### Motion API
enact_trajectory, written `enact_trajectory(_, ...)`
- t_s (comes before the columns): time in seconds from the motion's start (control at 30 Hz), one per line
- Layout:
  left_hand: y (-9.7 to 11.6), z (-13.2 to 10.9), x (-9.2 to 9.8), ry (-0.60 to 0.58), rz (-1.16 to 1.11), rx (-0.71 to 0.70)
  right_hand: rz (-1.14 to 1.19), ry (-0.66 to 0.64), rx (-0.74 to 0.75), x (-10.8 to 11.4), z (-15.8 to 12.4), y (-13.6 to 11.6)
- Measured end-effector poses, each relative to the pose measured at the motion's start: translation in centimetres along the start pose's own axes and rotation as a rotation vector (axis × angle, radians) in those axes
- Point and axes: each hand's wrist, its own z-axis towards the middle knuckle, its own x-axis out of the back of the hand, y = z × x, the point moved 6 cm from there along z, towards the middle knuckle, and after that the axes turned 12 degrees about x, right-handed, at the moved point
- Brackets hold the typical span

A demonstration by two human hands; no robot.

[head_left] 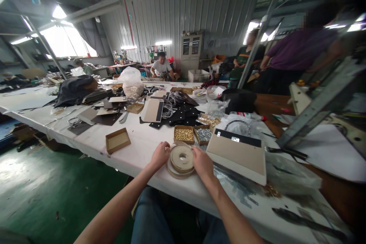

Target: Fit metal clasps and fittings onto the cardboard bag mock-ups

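A coiled roll of beige strip [177, 159] sits on the white-covered table near its front edge, with a round hole in its middle. My left hand [161, 154] is closed at the roll's upper left, fingers pinched on the strip. On the other side my right hand [202, 162] grips the roll's right edge, its thumb hidden. Just behind the roll are a small cardboard box of gold-coloured metal pieces [183, 134] and a box of silver-coloured pieces [203, 134]. To the right lies a stack of beige panels with a black band [236, 156].
A shallow cardboard tray [117, 140] lies to the left. Dark and beige panels [153, 109], black pieces [183, 115] and a clear plastic bag [132, 82] crowd the table behind. A metal post [317, 101] rises at right. Other people stand or sit farther back.
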Motion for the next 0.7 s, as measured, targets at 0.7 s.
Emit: enact_trajectory(0.7, -1.1, -7.0, 4.5, 0.254, 0.393, -0.240, 0.080, 0.393, 0.048, 9.1, -1.7, 1.1)
